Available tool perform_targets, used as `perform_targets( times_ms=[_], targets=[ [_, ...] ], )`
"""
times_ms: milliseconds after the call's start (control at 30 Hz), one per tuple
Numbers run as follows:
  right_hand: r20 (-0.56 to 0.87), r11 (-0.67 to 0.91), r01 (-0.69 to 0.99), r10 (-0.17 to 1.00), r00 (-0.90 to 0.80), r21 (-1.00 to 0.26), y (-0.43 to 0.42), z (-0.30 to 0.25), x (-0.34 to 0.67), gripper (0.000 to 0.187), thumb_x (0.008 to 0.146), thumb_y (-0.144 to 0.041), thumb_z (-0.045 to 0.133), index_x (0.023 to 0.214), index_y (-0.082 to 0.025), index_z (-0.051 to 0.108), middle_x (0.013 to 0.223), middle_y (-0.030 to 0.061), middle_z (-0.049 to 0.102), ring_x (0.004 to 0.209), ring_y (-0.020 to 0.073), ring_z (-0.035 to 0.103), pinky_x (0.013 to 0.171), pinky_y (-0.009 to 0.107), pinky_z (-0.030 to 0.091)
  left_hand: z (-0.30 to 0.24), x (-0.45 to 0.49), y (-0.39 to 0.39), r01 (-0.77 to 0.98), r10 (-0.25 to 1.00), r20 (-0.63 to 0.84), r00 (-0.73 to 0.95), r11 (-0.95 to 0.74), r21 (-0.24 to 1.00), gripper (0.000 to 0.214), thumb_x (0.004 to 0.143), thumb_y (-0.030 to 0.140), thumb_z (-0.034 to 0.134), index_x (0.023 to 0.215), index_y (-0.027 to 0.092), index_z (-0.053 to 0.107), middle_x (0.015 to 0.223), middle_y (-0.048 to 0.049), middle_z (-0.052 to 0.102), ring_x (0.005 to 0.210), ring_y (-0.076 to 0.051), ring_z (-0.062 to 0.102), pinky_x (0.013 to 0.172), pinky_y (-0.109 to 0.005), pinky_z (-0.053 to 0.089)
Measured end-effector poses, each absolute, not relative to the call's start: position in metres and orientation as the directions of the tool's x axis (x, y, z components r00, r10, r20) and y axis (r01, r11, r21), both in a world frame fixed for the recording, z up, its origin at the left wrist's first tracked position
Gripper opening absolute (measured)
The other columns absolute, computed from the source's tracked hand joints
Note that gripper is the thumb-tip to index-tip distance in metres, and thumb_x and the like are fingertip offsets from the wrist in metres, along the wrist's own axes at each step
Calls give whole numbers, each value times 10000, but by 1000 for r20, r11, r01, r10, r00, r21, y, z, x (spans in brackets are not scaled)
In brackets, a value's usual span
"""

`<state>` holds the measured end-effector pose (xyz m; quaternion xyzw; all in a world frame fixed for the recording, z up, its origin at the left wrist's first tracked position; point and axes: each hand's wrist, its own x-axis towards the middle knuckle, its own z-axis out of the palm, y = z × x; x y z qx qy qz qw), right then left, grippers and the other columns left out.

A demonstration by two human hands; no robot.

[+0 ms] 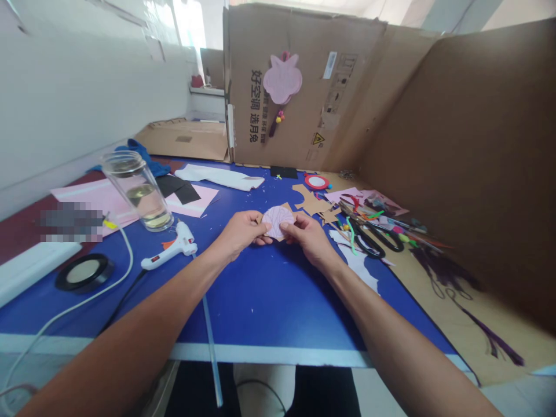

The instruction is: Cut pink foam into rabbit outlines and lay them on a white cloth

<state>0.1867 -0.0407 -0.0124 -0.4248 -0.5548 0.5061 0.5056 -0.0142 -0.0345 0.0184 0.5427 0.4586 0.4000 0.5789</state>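
Over the middle of the blue table, a round pale-lilac paper disc (278, 221) with dark curved lines is held up, with brown cardboard showing behind its edges. My left hand (248, 229) pinches its left side, thumb on the face and fingers behind. On the opposite side my right hand (307, 231) grips it the same way, thumb near the lower right. Just beyond the right hand lie cut cardboard scraps (313, 202). A white glue gun (174, 246) with a long clear glue stick (211, 347) rests left of my left hand.
Black-handled scissors (369, 231) lie among scraps at right. At left stand a glass jar of liquid (143, 194) and a black tape roll (84, 272). A cardboard wall (343, 124) with a pink flower-like shape (282, 80) rises behind. White cloth (219, 175) lies farther back.
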Motion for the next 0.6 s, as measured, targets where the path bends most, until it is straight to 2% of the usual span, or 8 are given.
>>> perform_targets(
  times_ms=[67,233,367,600],
  targets=[
    [151,147,-45,982,-116,-988,-40,-13,187,410,745,-553,883,806,-226,643,734,-11,648,651,153,541,608,295,458,18,-15,-35,58,955,-106,277,93,994,252,882,143,768,709,168,587,648,-62,735,607,-143,740,545,-181,530],
    [160,164,9,970,-185,-986,-40,-13,189,421,756,-586,876,858,-233,669,749,-6,646,655,160,537,605,301,466,16,-16,-33,50,950,-93,297,82,995,65,921,184,746,882,132,739,754,-84,788,615,-131,734,586,-203,570],
    [139,142,3,975,-175,-990,-39,-13,189,437,732,-596,890,836,-238,663,746,-5,650,654,161,538,605,301,465,14,-15,-32,60,953,-96,286,83,995,122,912,179,757,806,141,710,719,-85,774,622,-146,745,579,-205,565],
    [132,128,-37,984,-122,-991,-37,-15,190,441,714,-594,901,826,-237,669,738,-4,658,653,164,546,603,300,461,15,-14,-34,67,946,-127,299,112,991,142,896,221,795,827,140,702,699,-81,767,617,-149,742,577,-205,559]
  ],
)
